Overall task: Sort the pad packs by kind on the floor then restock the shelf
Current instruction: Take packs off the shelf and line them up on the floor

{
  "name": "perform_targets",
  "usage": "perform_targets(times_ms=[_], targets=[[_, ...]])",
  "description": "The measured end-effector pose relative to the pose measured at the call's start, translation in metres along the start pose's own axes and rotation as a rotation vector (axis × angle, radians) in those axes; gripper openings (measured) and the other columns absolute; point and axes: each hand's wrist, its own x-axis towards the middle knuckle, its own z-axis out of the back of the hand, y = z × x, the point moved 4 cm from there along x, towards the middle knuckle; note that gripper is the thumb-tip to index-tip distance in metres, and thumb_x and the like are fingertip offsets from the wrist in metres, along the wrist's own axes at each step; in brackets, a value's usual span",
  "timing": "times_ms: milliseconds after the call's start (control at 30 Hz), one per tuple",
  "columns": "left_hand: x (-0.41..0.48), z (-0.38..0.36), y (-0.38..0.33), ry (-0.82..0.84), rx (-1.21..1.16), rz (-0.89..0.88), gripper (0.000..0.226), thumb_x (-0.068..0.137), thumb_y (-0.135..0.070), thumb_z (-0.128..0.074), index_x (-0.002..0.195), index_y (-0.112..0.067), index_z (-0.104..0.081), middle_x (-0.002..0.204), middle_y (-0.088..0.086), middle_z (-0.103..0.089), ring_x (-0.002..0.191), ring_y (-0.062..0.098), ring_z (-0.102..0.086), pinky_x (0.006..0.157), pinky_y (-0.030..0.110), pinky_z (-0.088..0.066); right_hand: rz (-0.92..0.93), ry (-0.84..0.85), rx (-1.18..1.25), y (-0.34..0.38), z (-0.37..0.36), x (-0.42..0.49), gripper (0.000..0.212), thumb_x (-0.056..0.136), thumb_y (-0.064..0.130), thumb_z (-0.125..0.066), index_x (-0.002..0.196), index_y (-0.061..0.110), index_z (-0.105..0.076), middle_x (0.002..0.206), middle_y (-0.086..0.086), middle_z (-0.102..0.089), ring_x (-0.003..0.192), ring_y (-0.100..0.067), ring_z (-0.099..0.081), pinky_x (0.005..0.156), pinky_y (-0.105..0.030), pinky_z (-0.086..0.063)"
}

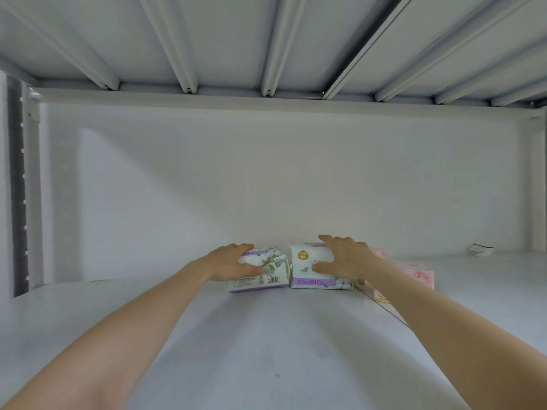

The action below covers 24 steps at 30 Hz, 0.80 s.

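On the white shelf [266, 335], near its back wall, the left hand [236, 261] grasps the left pack [266, 279] with its fingers over the top and its thumb on the front. The pack stands on its long edge, long axis left to right, barcode facing the camera. Just beside it stands the right pack [307, 270], also lengthwise, its "275" print facing forward. The right hand [346, 258] grasps it the same way. Pink packs [417, 273] lie just right of it.

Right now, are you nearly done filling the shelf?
Done: pink packs sit on the shelf, at the right. In hand: the left hand grips the left purple pack, the right hand the right purple pack, side by side. Left: much of the shelf is bare, so probably more packs to come.
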Motion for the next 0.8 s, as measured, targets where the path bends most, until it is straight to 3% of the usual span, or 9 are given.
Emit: perform_targets(times_ms=[133, 267, 467, 533, 600, 633, 733, 800], targets=[[-0.005, 0.002, -0.002, 0.003, -0.079, 0.002, 0.077, 0.079, -0.070, -0.059, 0.142, -0.032, -0.038, 0.129, 0.000, -0.049, 0.119, 0.019, -0.049, 0.101, 0.033, -0.041, -0.003, -0.017, -0.025, 0.002, 0.004, -0.001, 0.086, 0.080, 0.066, -0.058, 0.148, 0.025, -0.027, 0.144, 0.001, -0.043, 0.133, -0.021, -0.038, 0.105, -0.042, -0.033], [-0.020, 0.004, -0.007, 0.025, -0.199, -0.002, 0.060, 0.086, -0.070, -0.048, 0.134, -0.034, -0.046, 0.123, -0.003, -0.050, 0.115, 0.017, -0.050, 0.093, 0.030, -0.039, 0.014, 0.005, 0.051, 0.005, 0.010, -0.008, 0.080, 0.073, 0.069, -0.063, 0.137, 0.024, -0.045, 0.134, 0.003, -0.050, 0.123, -0.020, -0.045, 0.098, -0.038, -0.037], [-0.059, 0.014, -0.009, 0.067, -0.295, -0.034, 0.049, 0.093, -0.063, -0.040, 0.130, -0.033, -0.049, 0.127, -0.003, -0.049, 0.123, 0.015, -0.046, 0.107, 0.036, -0.037, 0.047, 0.015, 0.096, 0.016, 0.022, -0.027, 0.065, 0.067, 0.069, -0.069, 0.115, 0.025, -0.058, 0.109, 0.006, -0.051, 0.107, -0.018, -0.049, 0.084, -0.033, -0.039], [-0.075, 0.018, -0.010, 0.061, -0.322, -0.056, 0.046, 0.095, -0.057, -0.042, 0.131, -0.029, -0.049, 0.124, -0.005, -0.051, 0.124, 0.015, -0.046, 0.103, 0.026, -0.038, 0.053, 0.008, 0.088, 0.020, 0.026, -0.035, 0.062, 0.065, 0.070, -0.070, 0.106, 0.025, -0.058, 0.104, 0.006, -0.051, 0.099, -0.017, -0.048, 0.079, -0.032, -0.038], [-0.091, 0.022, -0.011, 0.035, -0.337, -0.054, 0.048, 0.096, -0.050, -0.047, 0.136, -0.023, -0.047, 0.119, -0.011, -0.051, 0.126, 0.015, -0.046, 0.089, 0.009, -0.039, 0.060, -0.011, 0.089, 0.023, 0.031, -0.045, 0.062, 0.062, 0.071, -0.072, 0.101, 0.024, -0.057, 0.101, 0.006, -0.051, 0.096, -0.017, -0.048, 0.076, -0.032, -0.039], [-0.099, 0.023, -0.010, 0.019, -0.337, -0.044, 0.053, 0.095, -0.050, -0.050, 0.140, -0.022, -0.044, 0.123, -0.011, -0.049, 0.129, 0.015, -0.043, 0.089, 0.008, -0.037, 0.062, -0.021, 0.099, 0.025, 0.033, -0.049, 0.064, 0.061, 0.071, -0.073, 0.100, 0.023, -0.058, 0.100, 0.005, -0.052, 0.095, -0.017, -0.049, 0.075, -0.031, -0.040], [-0.122, 0.030, -0.008, -0.038, -0.317, 0.008, 0.076, 0.086, -0.058, -0.060, 0.148, -0.022, -0.035, 0.141, -0.006, -0.036, 0.135, 0.012, -0.034, 0.102, 0.022, -0.029, 0.073, -0.033, 0.174, 0.029, 0.041, -0.067, 0.065, 0.057, 0.067, -0.078, 0.100, 0.021, -0.061, 0.097, 0.003, -0.055, 0.090, -0.017, -0.054, 0.072, -0.031, -0.045], [-0.135, 0.034, -0.009, -0.083, -0.311, 0.020, 0.072, 0.079, -0.059, -0.068, 0.140, -0.027, -0.046, 0.135, -0.008, -0.038, 0.130, 0.010, -0.039, 0.103, 0.024, -0.032, 0.066, -0.006, 0.293, 0.027, 0.044, -0.082, 0.064, 0.056, 0.062, -0.081, 0.102, 0.023, -0.059, 0.096, 0.004, -0.059, 0.086, -0.013, -0.057, 0.066, -0.028, -0.047]])
